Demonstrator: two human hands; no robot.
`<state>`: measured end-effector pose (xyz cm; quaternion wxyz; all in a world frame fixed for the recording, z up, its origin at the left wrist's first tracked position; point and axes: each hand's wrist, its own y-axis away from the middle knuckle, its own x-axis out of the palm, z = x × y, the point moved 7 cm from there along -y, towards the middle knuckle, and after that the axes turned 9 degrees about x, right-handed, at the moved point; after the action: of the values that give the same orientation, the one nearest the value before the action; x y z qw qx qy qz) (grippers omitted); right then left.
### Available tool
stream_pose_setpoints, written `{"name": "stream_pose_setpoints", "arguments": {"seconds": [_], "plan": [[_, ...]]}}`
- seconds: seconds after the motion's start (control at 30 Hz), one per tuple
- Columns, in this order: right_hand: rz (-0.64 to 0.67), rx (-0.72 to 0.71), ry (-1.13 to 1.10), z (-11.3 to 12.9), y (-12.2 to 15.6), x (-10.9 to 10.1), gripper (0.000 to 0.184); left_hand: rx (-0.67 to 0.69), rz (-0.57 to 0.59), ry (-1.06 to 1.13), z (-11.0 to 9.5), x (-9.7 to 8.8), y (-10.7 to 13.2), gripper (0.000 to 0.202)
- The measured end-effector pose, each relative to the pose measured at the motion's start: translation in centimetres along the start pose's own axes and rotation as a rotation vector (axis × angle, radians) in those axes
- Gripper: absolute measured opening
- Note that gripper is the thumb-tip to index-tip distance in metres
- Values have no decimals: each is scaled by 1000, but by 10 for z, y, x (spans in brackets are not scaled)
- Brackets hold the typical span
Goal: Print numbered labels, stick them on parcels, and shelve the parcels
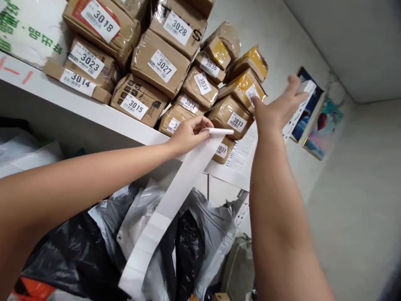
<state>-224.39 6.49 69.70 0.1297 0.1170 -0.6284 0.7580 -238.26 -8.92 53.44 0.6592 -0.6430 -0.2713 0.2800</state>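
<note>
My left hand [189,136] is closed on the end of a white label strip [184,179]; a narrow white roll or rod shows at the strip's top edge. The strip hangs in a long curve below the shelf, in front of bagged parcels. My right hand [278,108] is raised with its fingers apart, holding nothing. Its thumb lies at the edge of a label on a yellow-taped cardboard box [239,88]; whether it touches is unclear. Just under that sits a box marked 3033 [230,117]. A box marked 3031 [223,150] is partly hidden behind the strip.
Stacked, labelled boxes [161,65] fill the white shelf [103,129]. A white bag with green print [34,31] lies at the far left. Below are black and grey plastic parcels [78,246]. Posters [322,125] hang on the right wall, beside a perforated shelf post.
</note>
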Motion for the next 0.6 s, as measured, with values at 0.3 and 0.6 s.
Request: {"name": "stream_pose_setpoints", "arguments": {"seconds": [0.3, 0.6], "plan": [[2184, 1312, -615, -14, 354, -81, 114, -45, -91, 129, -57, 2, 20, 18], [1628, 1279, -764, 28, 484, -116, 62, -70, 428, 187, -131, 14, 147, 19]]}}
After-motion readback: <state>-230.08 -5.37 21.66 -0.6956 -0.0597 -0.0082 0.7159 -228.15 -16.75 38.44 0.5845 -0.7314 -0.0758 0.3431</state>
